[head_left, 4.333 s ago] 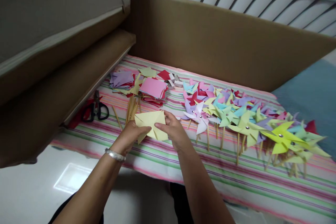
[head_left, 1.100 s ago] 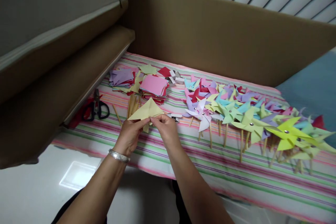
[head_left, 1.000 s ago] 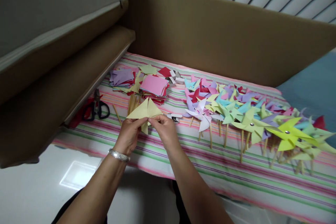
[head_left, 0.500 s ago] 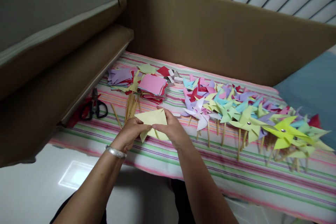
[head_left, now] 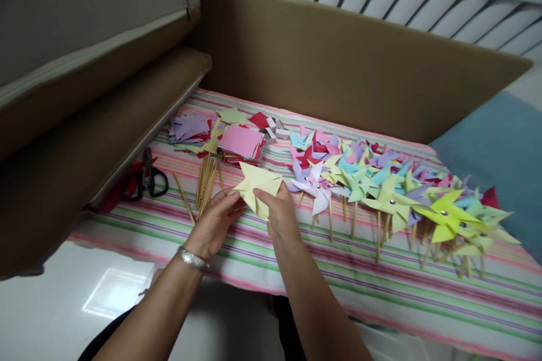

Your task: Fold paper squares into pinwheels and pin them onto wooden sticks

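Observation:
A pale yellow paper pinwheel (head_left: 253, 180), with pointed blades, is held above the striped cloth. My right hand (head_left: 280, 211) grips its right side, the thumb pressed near the middle and the fingers hidden behind. My left hand (head_left: 218, 217), with a silver bangle at the wrist, pinches the lower left part between thumb and fingers. Just beyond my left hand lie several thin wooden sticks (head_left: 206, 183). Dark-handled scissors (head_left: 146, 177) rest farther left. Behind the sticks is a stack of paper squares (head_left: 240, 142), pink on top.
Finished pinwheels on sticks (head_left: 392, 203) spread across the right of the striped cloth (head_left: 339, 276). Purple and other cut papers (head_left: 188, 128) lie at the back left, near small grey-white pieces (head_left: 277, 128). Brown cushions (head_left: 139, 96) rise at left; a brown board (head_left: 322, 62) stands behind.
The yellow paper has turned in my hands and its blades now spread into a star shape. My right thumb has moved onto its middle; my left hand has shifted to its lower left.

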Motion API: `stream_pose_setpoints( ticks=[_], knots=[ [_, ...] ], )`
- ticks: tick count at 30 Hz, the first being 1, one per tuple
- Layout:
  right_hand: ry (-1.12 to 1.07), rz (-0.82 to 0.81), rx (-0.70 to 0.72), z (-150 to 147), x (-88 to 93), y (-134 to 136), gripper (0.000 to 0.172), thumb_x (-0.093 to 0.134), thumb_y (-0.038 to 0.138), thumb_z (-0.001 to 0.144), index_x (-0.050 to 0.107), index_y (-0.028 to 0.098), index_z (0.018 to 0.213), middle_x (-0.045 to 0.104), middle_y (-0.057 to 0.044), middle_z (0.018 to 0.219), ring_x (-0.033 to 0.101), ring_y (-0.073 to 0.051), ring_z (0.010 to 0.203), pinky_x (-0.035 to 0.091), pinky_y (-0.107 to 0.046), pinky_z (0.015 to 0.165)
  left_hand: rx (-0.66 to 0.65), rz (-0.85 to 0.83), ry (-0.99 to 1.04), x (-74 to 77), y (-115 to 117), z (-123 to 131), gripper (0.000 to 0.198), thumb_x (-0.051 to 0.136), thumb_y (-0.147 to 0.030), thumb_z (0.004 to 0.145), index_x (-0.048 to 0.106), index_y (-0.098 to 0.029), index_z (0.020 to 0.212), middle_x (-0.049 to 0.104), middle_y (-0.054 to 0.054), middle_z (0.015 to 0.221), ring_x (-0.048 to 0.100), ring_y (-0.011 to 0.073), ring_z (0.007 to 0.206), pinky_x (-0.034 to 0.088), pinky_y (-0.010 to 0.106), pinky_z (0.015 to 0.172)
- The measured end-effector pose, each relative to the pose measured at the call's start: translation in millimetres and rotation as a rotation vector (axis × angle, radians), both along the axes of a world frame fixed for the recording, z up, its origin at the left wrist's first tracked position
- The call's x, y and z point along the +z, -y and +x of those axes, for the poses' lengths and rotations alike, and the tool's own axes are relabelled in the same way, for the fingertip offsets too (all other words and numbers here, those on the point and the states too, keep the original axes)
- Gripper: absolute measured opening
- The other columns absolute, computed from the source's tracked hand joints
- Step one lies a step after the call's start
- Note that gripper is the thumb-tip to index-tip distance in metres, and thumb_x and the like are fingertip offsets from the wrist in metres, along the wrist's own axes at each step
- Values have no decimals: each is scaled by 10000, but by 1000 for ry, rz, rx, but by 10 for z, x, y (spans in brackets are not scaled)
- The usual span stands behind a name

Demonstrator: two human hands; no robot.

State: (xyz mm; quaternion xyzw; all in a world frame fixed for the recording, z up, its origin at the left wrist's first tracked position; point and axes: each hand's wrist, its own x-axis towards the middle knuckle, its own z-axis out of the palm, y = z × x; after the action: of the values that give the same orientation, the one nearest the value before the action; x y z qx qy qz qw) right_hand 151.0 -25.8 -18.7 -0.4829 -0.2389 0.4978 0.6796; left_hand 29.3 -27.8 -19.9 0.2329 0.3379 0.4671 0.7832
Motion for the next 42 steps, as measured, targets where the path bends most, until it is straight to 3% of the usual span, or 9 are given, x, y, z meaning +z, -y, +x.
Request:
stream_pose_setpoints(
  ticks=[4,11,19,23,26,29,33,37,42],
  knots=[
    [-3,51,-73,-148,-50,19,510,698,141,579,522,195,1054,680,-17,895,634,-172,744,503,-317,687,61,-7,81,-51,55,95,233,692,-217,692,680,-177,921,694,36,901,613,150,828,452,279,788],
    [31,90,-113,-280,-85,37,497,689,158,633,520,194,1100,675,-27,930,638,-170,782,508,-328,728,183,-38,168,-99,72,118,68,693,-215,693,692,-162,736,693,12,765,609,114,735,456,238,723],
    [138,76,-28,-392,-176,61,580,701,194,642,478,202,1178,656,-54,1056,628,-195,918,483,-373,850,283,46,129,-118,32,126,117,707,-181,662,707,-143,773,720,54,830,641,183,851,453,276,784],
    [147,69,64,-351,-134,69,563,661,240,702,448,198,1222,654,-59,1036,625,-193,917,492,-357,822,315,37,117,-98,-15,61,185,710,-182,645,700,-130,822,722,72,874,647,210,879,462,305,815],
    [373,85,51,-251,-77,107,456,595,276,776,482,192,1209,663,-49,915,622,-186,846,487,-355,794,387,-17,113,-77,-114,-79,290,709,-143,626,682,-126,914,719,65,899,650,187,853,478,278,790],
    [799,250,18,-152,-51,158,299,540,220,819,590,235,1114,655,-54,928,596,-193,870,454,-366,839,439,-87,129,-43,-218,-237,311,677,-73,628,670,-129,933,719,44,863,650,150,785,494,234,724],
    [1199,494,238,-113,-91,179,354,455,126,850,618,291,1117,647,-58,966,564,-209,936,431,-376,855,390,-158,152,9,-260,-336,311,641,-36,642,662,-127,939,714,29,800,642,137,695,506,225,636],
    [1274,522,319,-126,-139,143,325,461,140,855,643,285,1082,631,-57,872,558,-209,897,441,-372,812,326,-162,123,23,-222,-308,325,649,-45,637,659,-118,954,713,29,777,637,135,665,494,216,597],
    [1053,428,335,-149,-105,111,144,575,225,810,698,267,874,637,-34,805,579,-196,835,455,-346,781,312,-72,74,-13,-179,-240,282,703,-97,595,677,-109,875,717,53,808,644,159,726,481,237,647]
  ],
)
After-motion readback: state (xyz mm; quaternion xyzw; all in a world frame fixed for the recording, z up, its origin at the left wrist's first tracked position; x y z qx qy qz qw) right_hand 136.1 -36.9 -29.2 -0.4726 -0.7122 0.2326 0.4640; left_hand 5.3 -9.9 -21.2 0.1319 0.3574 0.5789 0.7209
